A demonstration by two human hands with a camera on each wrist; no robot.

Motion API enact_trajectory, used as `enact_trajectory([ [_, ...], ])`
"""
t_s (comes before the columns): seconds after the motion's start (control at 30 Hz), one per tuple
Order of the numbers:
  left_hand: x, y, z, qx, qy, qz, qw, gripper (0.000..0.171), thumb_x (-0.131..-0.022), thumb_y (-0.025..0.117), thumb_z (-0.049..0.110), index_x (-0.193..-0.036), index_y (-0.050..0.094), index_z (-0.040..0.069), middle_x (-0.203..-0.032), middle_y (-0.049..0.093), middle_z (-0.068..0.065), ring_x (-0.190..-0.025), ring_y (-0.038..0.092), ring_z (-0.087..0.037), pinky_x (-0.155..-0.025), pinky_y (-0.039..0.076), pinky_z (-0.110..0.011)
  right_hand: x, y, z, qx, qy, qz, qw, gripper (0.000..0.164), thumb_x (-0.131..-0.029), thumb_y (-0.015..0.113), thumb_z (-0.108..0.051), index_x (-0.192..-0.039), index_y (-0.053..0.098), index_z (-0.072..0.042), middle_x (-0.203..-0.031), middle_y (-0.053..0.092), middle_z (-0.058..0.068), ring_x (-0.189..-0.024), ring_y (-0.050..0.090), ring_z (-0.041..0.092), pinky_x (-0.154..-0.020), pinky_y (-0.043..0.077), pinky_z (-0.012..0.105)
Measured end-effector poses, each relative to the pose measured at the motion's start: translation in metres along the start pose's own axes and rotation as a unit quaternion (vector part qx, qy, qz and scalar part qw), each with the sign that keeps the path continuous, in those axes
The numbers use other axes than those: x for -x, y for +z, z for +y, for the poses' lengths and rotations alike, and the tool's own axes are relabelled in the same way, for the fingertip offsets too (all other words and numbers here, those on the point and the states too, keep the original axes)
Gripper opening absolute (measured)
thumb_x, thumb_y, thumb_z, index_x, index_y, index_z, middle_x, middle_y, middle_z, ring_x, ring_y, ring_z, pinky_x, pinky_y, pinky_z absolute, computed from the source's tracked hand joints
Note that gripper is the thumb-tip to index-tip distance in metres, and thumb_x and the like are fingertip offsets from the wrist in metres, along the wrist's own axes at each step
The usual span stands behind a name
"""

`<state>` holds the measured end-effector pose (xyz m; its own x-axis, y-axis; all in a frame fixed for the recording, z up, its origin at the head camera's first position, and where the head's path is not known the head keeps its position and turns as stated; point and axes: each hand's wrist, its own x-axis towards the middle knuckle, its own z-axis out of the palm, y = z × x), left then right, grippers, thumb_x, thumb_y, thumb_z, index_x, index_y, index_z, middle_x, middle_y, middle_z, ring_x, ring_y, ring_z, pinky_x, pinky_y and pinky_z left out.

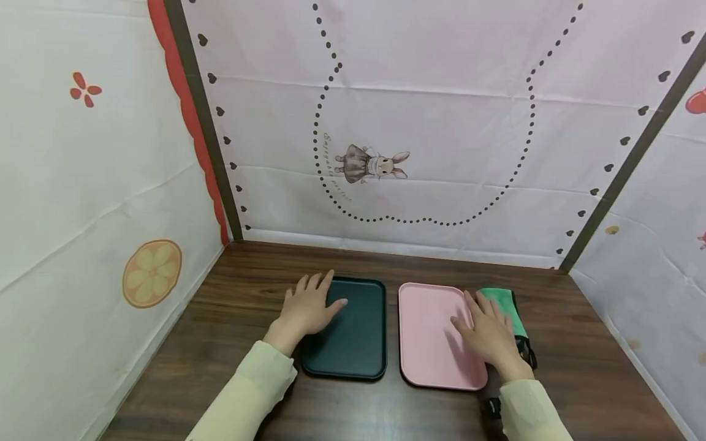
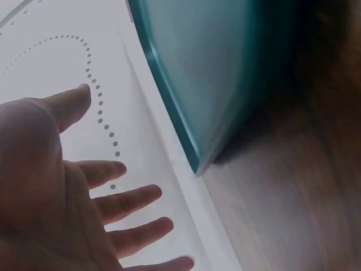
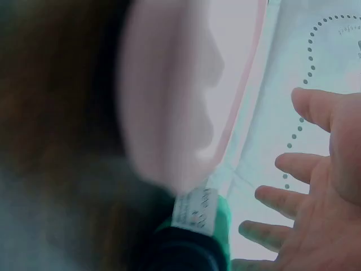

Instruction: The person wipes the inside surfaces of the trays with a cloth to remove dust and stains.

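Observation:
In the head view my left hand [image 1: 307,309] hovers over the left edge of a dark green tray [image 1: 355,331], fingers spread and holding nothing. My right hand [image 1: 491,334] is over the right edge of a pink tray [image 1: 432,343], its fingers also apart and nothing in them. Each wrist view shows spread fingers beside a tray: the green tray [image 2: 197,62] on the left, the pink tray [image 3: 169,96] on the right. Partly hidden behind my right hand lies a green cloth item [image 1: 504,306] with black edging.
A white label [image 3: 194,210] shows on the green item in the right wrist view. Near my right sleeve is a small black object [image 1: 493,407], mostly covered. Printed white sheets [image 1: 441,135] wall off the back and sides of the brown wooden table [image 1: 193,361].

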<state>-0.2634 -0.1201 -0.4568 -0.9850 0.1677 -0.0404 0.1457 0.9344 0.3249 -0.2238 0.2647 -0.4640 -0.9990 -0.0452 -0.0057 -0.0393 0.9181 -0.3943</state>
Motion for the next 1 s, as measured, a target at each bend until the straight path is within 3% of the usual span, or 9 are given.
enact_trajectory([
  [0.17,0.008,-0.006,-0.007,0.007,-0.001,0.009,0.9999,0.08,-0.104,0.053,0.057,-0.166,0.026,0.016,-0.165,0.035,-0.02,-0.15,0.033,-0.049,-0.113,0.036,-0.07,0.008,-0.003,0.006,0.001,-0.015,0.021,1.0,0.076,-0.104,0.059,-0.042,-0.163,0.029,-0.004,-0.168,0.02,0.03,-0.152,0.015,0.058,-0.117,0.012,0.079],
  [0.4,0.019,-0.007,-0.015,0.047,-0.012,-0.013,0.9988,0.077,-0.104,0.056,0.053,-0.163,0.034,0.008,-0.162,0.04,-0.025,-0.146,0.041,-0.05,-0.111,0.042,-0.067,0.011,-0.01,0.014,0.031,-0.015,0.044,0.998,0.076,-0.101,0.063,-0.042,-0.16,0.035,-0.002,-0.163,0.027,0.032,-0.147,0.025,0.06,-0.113,0.019,0.081],
  [0.6,0.024,0.001,-0.022,0.092,-0.022,-0.044,0.9946,0.075,-0.105,0.057,0.048,-0.16,0.036,0.001,-0.155,0.049,-0.025,-0.137,0.054,-0.045,-0.107,0.047,-0.063,0.014,-0.016,0.027,0.032,0.021,0.023,0.999,0.078,-0.101,0.063,-0.043,-0.162,0.032,-0.004,-0.163,0.023,0.034,-0.144,0.022,0.061,-0.111,0.017,0.082],
  [0.8,0.024,0.005,-0.028,0.133,-0.038,-0.075,0.9875,0.075,-0.107,0.055,0.042,-0.16,0.031,-0.005,-0.153,0.049,-0.031,-0.137,0.053,-0.048,-0.108,0.045,-0.065,0.012,-0.021,0.038,0.02,0.061,-0.005,0.998,0.081,-0.101,0.061,-0.045,-0.163,0.027,-0.005,-0.163,0.015,0.036,-0.144,0.016,0.063,-0.109,0.017,0.083],
  [1.0,0.023,0.011,-0.035,0.141,-0.037,-0.104,0.9839,0.07,-0.109,0.05,0.036,-0.163,0.025,-0.002,-0.156,0.045,-0.03,-0.14,0.049,-0.048,-0.111,0.042,-0.065,0.008,-0.02,0.049,0.017,0.081,-0.028,0.996,0.084,-0.101,0.058,-0.046,-0.163,0.023,-0.002,-0.159,0.013,0.041,-0.138,0.024,0.069,-0.1,0.032,0.083],
])
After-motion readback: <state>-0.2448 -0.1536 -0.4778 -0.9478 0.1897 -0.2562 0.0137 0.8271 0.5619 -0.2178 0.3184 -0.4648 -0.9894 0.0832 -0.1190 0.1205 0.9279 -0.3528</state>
